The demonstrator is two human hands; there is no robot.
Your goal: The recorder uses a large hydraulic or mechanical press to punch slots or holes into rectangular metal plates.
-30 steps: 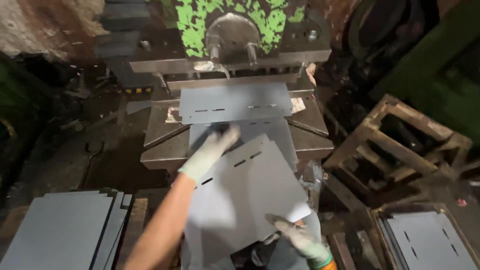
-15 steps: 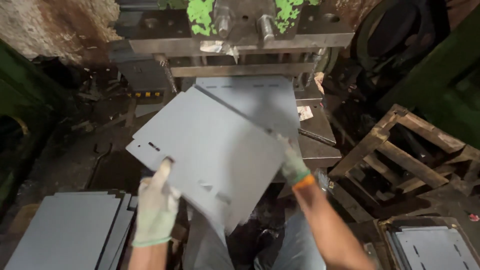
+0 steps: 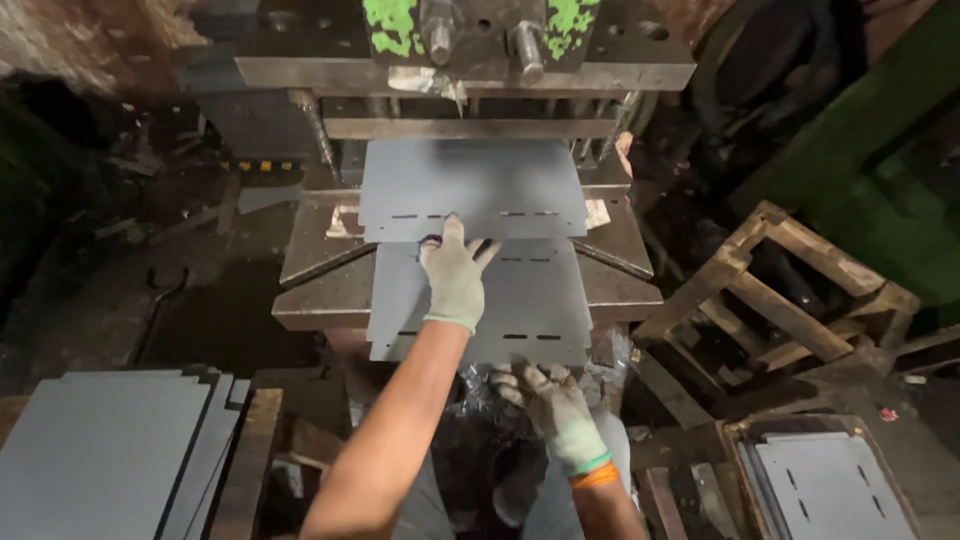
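Two gloved hands, left hand flat, fingers spread on lower sheet, right hand gripping its near edge, two sheets on press, upper sheet under ram, two side stacks

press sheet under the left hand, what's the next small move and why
Probably slide the lower grey sheet forward into the press. The left hand lies flat on it near its far edge, the right hand grips its near edge, and it sits short of the upper sheet already lying under the ram.
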